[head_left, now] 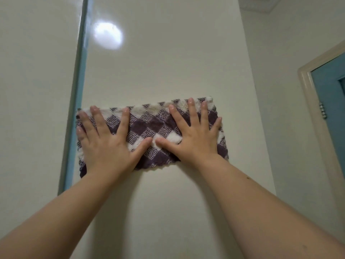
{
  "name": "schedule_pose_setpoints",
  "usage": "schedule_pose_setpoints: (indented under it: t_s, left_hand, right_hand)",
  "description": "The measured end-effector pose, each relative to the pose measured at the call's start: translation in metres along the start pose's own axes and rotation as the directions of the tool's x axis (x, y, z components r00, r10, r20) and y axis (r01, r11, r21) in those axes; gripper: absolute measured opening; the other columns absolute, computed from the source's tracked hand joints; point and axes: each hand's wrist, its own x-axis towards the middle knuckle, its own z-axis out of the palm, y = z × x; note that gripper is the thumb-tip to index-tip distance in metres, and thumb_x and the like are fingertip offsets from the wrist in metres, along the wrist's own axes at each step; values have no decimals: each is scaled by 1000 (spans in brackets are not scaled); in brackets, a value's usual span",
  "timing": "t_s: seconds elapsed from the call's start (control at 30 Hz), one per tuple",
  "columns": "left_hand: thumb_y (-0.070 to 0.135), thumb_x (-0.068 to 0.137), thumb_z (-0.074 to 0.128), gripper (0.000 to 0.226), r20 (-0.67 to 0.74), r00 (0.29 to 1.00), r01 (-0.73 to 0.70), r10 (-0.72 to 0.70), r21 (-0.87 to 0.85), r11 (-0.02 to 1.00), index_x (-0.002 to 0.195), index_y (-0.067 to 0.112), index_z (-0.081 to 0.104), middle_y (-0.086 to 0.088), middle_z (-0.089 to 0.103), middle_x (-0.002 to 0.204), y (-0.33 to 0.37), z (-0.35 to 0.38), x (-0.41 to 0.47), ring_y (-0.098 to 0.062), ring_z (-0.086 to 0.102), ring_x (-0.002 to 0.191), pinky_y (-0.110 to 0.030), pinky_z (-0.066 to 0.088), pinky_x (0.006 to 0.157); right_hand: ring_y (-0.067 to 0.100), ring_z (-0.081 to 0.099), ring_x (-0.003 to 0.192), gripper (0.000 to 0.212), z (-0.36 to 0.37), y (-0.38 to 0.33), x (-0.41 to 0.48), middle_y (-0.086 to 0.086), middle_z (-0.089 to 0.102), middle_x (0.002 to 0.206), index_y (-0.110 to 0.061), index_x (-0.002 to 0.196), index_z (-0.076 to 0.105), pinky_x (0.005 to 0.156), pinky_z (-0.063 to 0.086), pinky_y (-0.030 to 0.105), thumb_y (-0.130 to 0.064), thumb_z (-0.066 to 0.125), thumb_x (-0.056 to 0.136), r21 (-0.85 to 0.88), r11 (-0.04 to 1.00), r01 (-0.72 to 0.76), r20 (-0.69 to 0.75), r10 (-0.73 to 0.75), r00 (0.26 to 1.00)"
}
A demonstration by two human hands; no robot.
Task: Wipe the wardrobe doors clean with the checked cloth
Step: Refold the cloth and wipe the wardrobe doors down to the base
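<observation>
A purple and white checked cloth (149,128) lies spread flat against a glossy cream wardrobe door (168,62). My left hand (106,144) presses the cloth's left half with fingers spread. Flat on its right half rests my right hand (194,135), fingers also apart. The two thumbs nearly meet in the middle of the cloth. The cloth's left edge reaches the teal strip (78,90) between this door and the neighbouring cream door (33,90) on the left.
A cream wall (291,43) stands to the right of the wardrobe. At the far right is a teal room door (332,94) in a cream frame with a metal hinge (322,110). A lamp's reflection (108,35) shines on the wardrobe door above the cloth.
</observation>
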Motion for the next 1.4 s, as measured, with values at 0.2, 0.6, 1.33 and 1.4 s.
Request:
schedule_pose_setpoints:
  t_s: [0.2,0.6,1.33,1.4]
  left_hand:
    - [86,67,11,90,-34,998,-53,52,-4,999,145,43,3,-26,-10,152,72,14,24,-44,-13,138,-55,-4,110]
    - [83,70,15,86,-27,993,-113,112,-32,993,145,42,5,-24,-8,153,122,30,-5,-42,-13,139,-54,-5,110]
    - [78,76,28,82,-26,981,-195,195,-4,981,144,33,25,-22,14,153,76,35,-114,-38,5,141,-53,4,110]
    - [79,77,24,81,-18,984,-178,178,2,984,144,34,24,-21,13,153,62,32,-120,-37,5,141,-53,4,110]
  right_hand:
    - [27,-26,140,88,-8,71,17,-4,-25,154,-52,139,-16,107,-10,63,-90,16,66,17,998,-63,-42,63,997]
    - [26,-27,140,89,5,124,-16,-1,-22,155,-50,140,-15,109,-7,61,-88,10,64,65,988,-140,-65,144,987]
    - [30,-15,141,87,59,80,-134,8,-12,155,-42,145,-7,103,-3,69,-86,10,72,141,961,-238,-78,250,965]
    - [33,-15,141,86,60,65,-138,10,-12,155,-42,145,-9,101,-3,70,-85,11,73,135,966,-222,-74,234,969]
